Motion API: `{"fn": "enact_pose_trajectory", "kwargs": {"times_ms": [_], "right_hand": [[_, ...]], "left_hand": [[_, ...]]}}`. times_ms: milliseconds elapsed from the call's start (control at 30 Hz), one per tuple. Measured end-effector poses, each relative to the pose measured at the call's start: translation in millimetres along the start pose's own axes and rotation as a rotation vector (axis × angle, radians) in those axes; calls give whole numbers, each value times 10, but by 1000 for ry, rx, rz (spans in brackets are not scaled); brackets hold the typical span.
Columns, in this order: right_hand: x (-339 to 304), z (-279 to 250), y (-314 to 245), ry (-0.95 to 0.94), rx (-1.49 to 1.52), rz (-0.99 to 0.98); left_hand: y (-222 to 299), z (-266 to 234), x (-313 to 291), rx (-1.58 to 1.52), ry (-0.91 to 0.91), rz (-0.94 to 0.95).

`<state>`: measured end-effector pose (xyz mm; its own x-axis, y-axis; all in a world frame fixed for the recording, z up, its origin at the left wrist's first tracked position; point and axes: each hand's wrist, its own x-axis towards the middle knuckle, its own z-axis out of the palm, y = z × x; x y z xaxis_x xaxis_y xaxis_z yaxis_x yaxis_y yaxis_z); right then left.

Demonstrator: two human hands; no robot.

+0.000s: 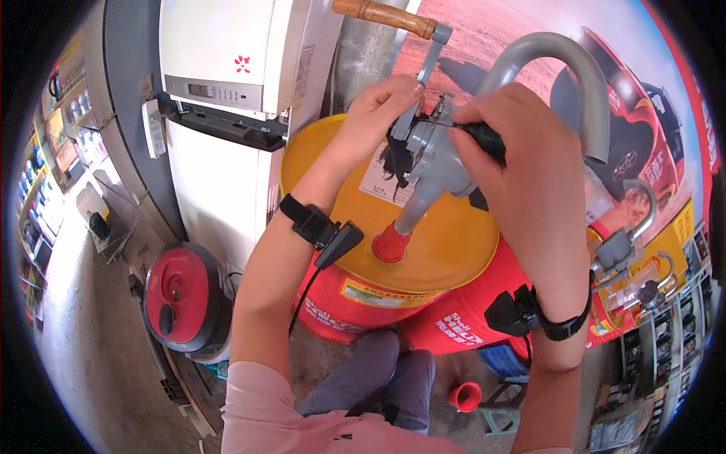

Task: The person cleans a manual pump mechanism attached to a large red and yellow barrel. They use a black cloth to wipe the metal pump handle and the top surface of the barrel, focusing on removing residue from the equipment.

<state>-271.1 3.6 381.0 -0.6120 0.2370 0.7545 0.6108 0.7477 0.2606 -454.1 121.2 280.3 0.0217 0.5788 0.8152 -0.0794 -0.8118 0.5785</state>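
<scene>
A grey rotary hand pump [439,155] stands on a drum [333,253] with a yellow top and red side, its stem rising from a red collar [391,244]. My left hand [382,113] is closed around the pump's crank arm [431,64], below the wooden crank handle [389,17]. My right hand [522,151] is closed on a dark, rounded tool handle [484,141], held against the pump's right side; the tool's working end is hidden. A black, ragged patch [395,159] shows on the pump body. The curved grey spout [597,98] arches behind my right hand.
A white cabinet-like appliance [219,166] stands left of the drum, with a red-lidded round machine [178,295] before it. Another red drum [446,321] is at right. A red funnel-shaped piece [464,396] and a green stool [499,420] are on the floor. Shelves [673,325] line the right.
</scene>
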Motion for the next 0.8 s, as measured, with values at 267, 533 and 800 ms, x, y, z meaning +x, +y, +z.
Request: {"fn": "enact_pose_trajectory", "kwargs": {"times_ms": [267,533,800], "right_hand": [[120,116,53,-98,-99,-83],[285,488,111,-194,-106,-99],[174,1,-66,-220,-236,48]], "left_hand": [[-30,12,-21,-67,43,137],[-85,-86,-40,-241,82,-52],[-310,-107,-413,-647,-4,-272]]}}
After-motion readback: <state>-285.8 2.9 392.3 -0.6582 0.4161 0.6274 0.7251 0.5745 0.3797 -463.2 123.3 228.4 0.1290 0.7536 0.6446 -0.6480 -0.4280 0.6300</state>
